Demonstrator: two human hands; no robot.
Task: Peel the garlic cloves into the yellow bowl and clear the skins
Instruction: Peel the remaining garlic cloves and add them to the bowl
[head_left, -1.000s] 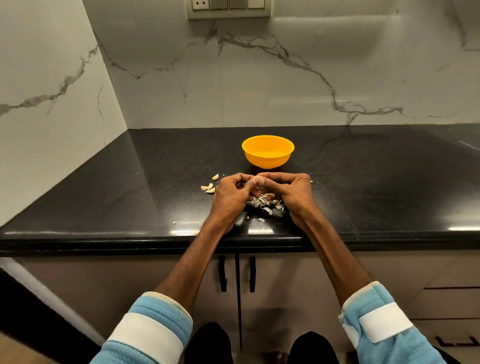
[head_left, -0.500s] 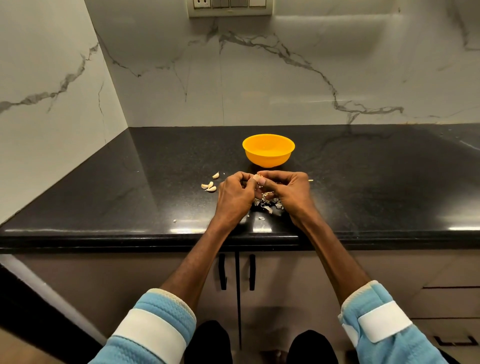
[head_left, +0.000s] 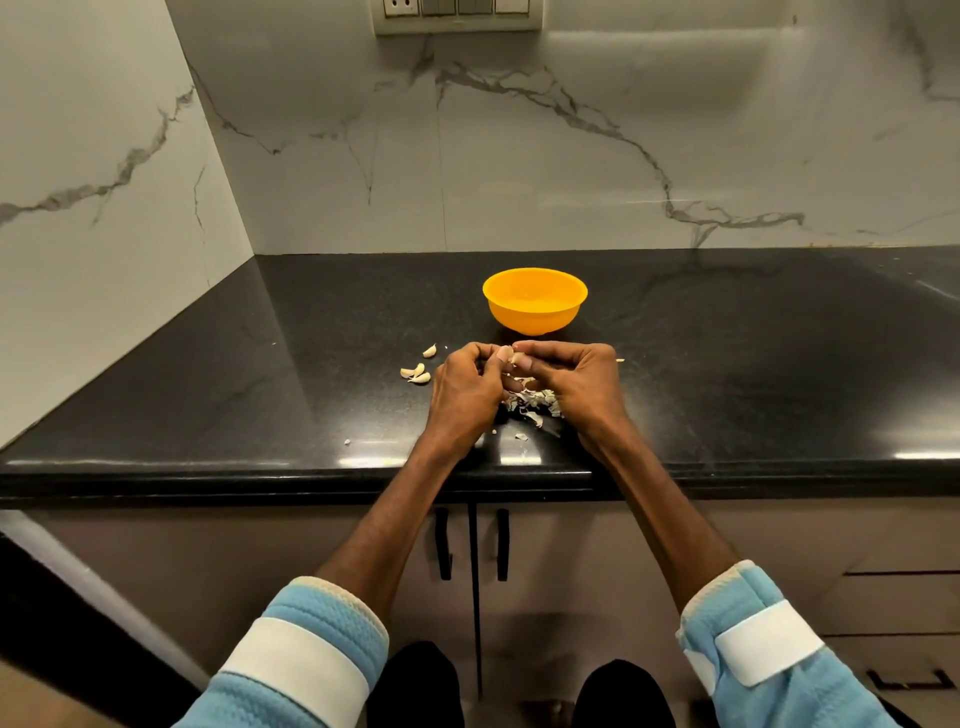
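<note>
From the head camera, the person is standing at a black desk (head_left: 311, 364) with both forearms reaching forward over its front edge. The left hand (head_left: 462, 395) and the right hand (head_left: 582, 384) are meeting knuckle to knuckle just in front of the yellow bowl (head_left: 535, 312). The fingers (head_left: 503, 354) of both hands are curling inward and pinching a single garlic clove (head_left: 517, 358) between the thumb tips, which are holding it slightly above the desk. Only a small pale part of the clove is showing, so how much skin is on it cannot be told.

The bowl is sitting upright on the desk just beyond the hands and apart from them. What is lying inside it cannot be made out.

A pile of skins (head_left: 532, 402) is lying on the desk directly under and between the two hands. A few stray flakes are lying nearer the front edge. Three loose cloves (head_left: 415, 371) are resting on the desk just left of the left hand.

Light blue sleeves (head_left: 311, 649) with white bands are covering the arms near the elbows. Cabinet doors with dark handles (head_left: 443, 543) are showing below the desk. Veined marble is lining the walls behind and to the left.
</note>
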